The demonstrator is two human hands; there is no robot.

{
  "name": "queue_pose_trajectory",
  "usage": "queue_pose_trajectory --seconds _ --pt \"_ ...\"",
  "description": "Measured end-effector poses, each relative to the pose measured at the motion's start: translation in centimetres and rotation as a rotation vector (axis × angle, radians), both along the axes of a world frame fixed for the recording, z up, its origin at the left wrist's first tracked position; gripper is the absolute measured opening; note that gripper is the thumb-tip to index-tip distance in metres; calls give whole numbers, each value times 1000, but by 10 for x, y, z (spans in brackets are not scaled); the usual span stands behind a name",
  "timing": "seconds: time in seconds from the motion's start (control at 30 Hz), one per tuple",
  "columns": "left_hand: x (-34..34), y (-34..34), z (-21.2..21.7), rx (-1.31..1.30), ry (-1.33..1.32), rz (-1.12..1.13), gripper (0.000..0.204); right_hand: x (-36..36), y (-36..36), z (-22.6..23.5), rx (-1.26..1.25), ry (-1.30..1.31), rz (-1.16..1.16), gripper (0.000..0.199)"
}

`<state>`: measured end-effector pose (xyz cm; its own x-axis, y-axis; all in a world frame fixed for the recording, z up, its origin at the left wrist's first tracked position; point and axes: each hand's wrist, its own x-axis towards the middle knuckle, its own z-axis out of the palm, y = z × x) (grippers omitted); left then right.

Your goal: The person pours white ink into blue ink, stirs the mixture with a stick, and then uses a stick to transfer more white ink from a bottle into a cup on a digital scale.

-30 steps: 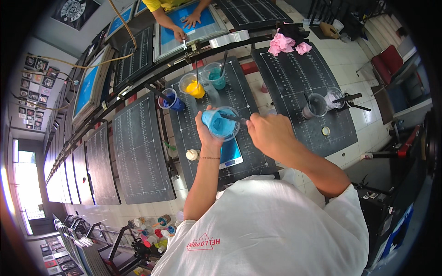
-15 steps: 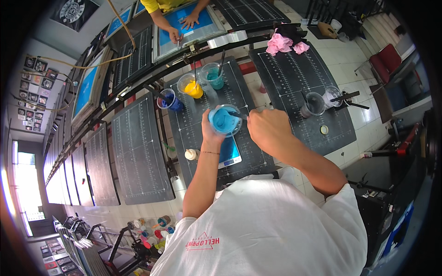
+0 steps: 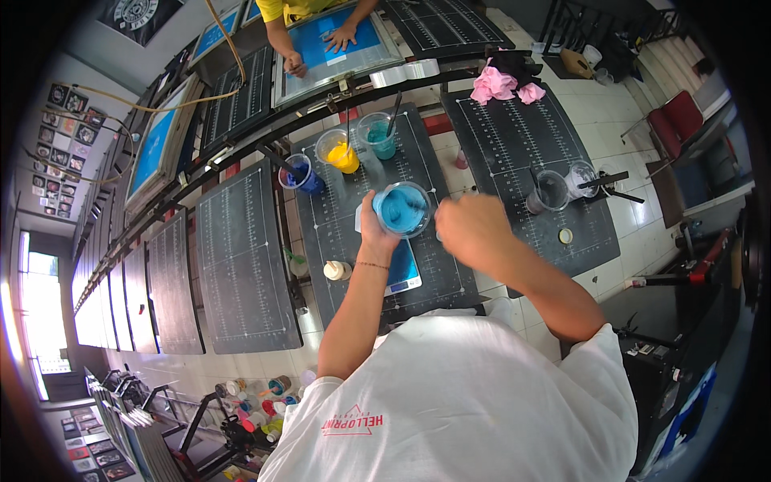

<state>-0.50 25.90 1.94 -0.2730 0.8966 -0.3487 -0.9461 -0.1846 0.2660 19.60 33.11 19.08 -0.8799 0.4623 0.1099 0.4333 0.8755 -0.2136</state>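
My left hand grips a clear plastic cup of light blue ink from its left side, tilted so that its inside faces me. Beside the cup's right rim, my right hand is closed in a fist around a dark stirring stick, which is mostly hidden and blurred now. Below the cup lies a small digital scale, partly covered by my left hand and the cup. A small bottle with a cream top stands left of my wrist. Farther off are cups of dark blue, yellow and teal ink.
On the right-hand black board stand a cup with greyish contents and a whitish cup, near a small round lid. Pink cloth lies at its far end. Across the rail, another person's hands work over a blue screen frame.
The cup has shifted slightly right and turned so more of the ink's surface shows. The stick, plain before, is now barely visible. The other person's left-side hand has moved slightly left along the screen.
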Motion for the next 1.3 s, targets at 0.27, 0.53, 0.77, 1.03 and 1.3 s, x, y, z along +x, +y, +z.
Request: queue_pose_trajectory --seconds 0.27,0.53,0.77,1.03,1.3 --pt "7 -1 6 -199 34 40 53 -4 -11 0 -68 -40 126 11" --pt "-3 -4 -9 -111 -5 3 48 -5 -15 8 -104 -69 164 10" --pt "2 -6 -8 -112 -6 -26 42 -10 -11 14 -56 -17 74 10" --pt "1 -8 -2 -16 2 23 43 -9 -7 19 -52 64 -8 16" --pt "4 -12 3 -111 20 31 46 -7 -3 7 -103 97 -81 25"
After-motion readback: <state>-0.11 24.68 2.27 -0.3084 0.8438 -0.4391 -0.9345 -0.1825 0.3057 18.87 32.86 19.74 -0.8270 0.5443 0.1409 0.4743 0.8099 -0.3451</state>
